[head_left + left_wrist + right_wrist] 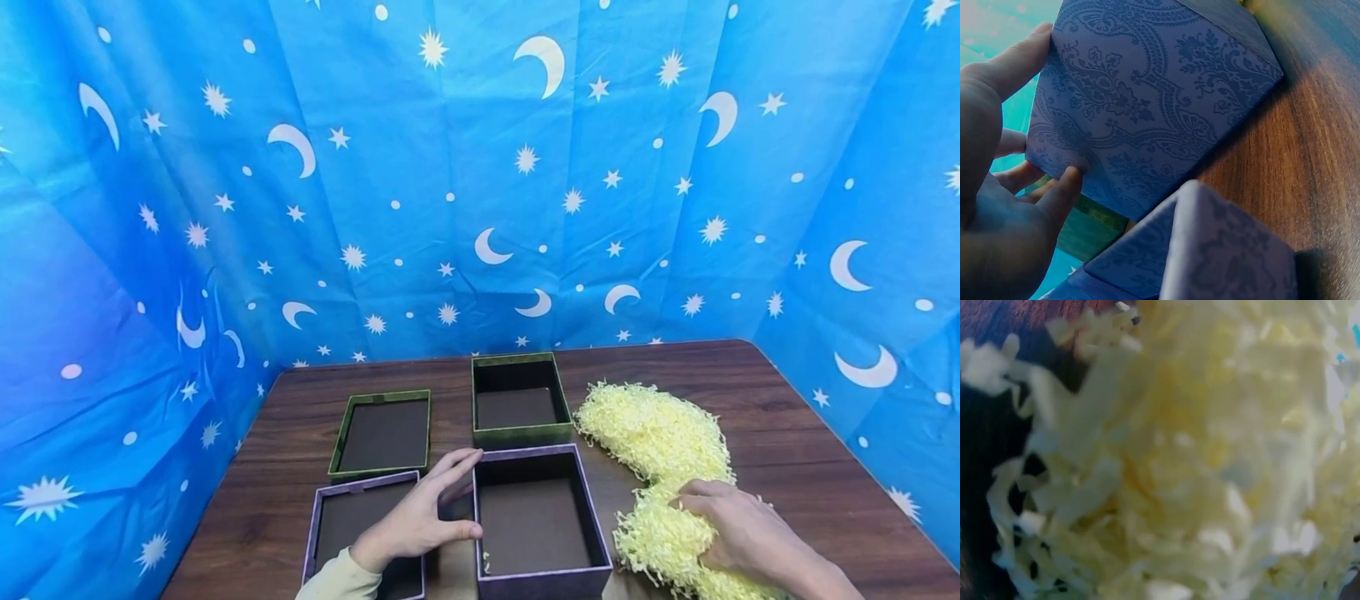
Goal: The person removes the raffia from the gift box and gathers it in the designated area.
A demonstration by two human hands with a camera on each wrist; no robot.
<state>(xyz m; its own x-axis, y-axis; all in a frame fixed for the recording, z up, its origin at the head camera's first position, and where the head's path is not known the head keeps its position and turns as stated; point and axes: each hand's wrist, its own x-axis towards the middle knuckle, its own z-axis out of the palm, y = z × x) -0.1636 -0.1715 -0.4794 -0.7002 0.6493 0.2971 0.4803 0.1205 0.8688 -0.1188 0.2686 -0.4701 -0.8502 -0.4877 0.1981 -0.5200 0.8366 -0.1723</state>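
A purple-rimmed box [536,575] with a dark inside stands at the front middle; a small pale shred lies in its near left corner. My left hand [420,517] touches its left side, fingers and thumb spread along the wall. Up close in the left wrist view, the fingertips rest against the box's floral-patterned wall [1129,94]. My right hand [738,529] is sunk into the near part of a heap of pale yellow shredded paper [656,429], fingers curled around a bunch, fingertips hidden. Paper shreds [1179,487] fill the right wrist view, blurred.
Behind the purple box stands a green-rimmed box [521,435]. A shallow green lid [381,433] lies at the back left, with a purple lid [352,508] in front of it, partly behind my left hand. Everything rests on a brown wooden table [802,467], enclosed by a blue star-and-moon cloth [450,233].
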